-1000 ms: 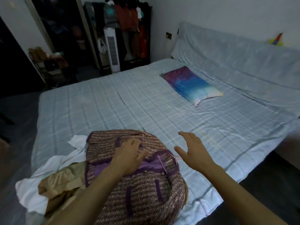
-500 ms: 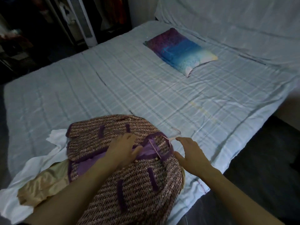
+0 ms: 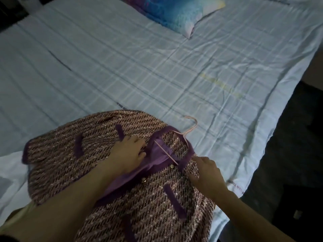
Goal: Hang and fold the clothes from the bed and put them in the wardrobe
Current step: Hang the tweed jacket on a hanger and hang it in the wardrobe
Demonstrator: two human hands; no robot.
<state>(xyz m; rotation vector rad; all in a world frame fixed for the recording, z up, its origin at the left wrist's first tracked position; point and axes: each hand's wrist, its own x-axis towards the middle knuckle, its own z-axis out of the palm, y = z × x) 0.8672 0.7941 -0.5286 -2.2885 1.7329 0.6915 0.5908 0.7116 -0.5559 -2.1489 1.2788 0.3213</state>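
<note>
Right now both hands (image 3: 128, 154) (image 3: 207, 175) grip jacket (image 3: 87, 163) near bed (image 3: 157, 67) edge.

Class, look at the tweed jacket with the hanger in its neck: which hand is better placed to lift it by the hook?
Probably the right hand: it grips the jacket collar nearest the pink hanger hook, while the left hand rests farther away.
</note>
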